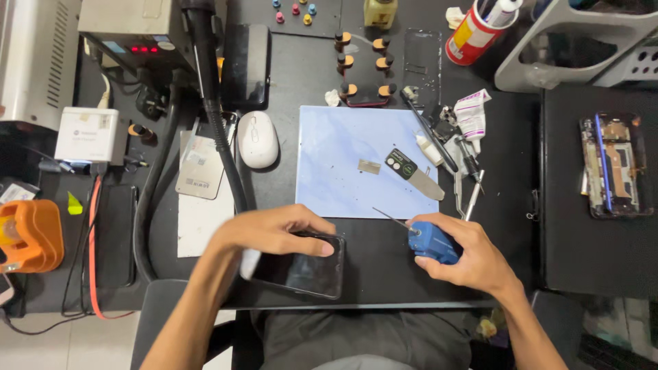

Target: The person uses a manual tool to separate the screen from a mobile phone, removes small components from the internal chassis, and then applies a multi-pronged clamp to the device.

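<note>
1. Where the far edge of the black table (384, 270) meets the clutter, a red and white cup (470, 35) stands upright with pens or tubes poking out of its top; what they are exactly is hard to tell.
2. Beside the cup, a grey plastic basket (548, 48) sits at the top right corner; what is inside it cannot be made out.
3. The left hand (274, 231) lies palm down over a dark phone (301, 266), its fingers curled over the top edge and pressing the phone onto the table.
4. The right hand (466, 259) is closed around the blue handle of a screwdriver (430, 241), whose thin metal tip points up and left toward the near edge of a pale blue mat (336, 157).
5. The phone lies flat at the near edge of the table, under the left hand and just left of the screwdriver; the two hands are close but apart.
6. On the mat rest a small metal plate (369, 167) and a flat pry tool (413, 174) with a black grip.
7. A white mouse (258, 139) sits left of the mat, and an opened phone (612, 164) lies well apart on the right.
</note>
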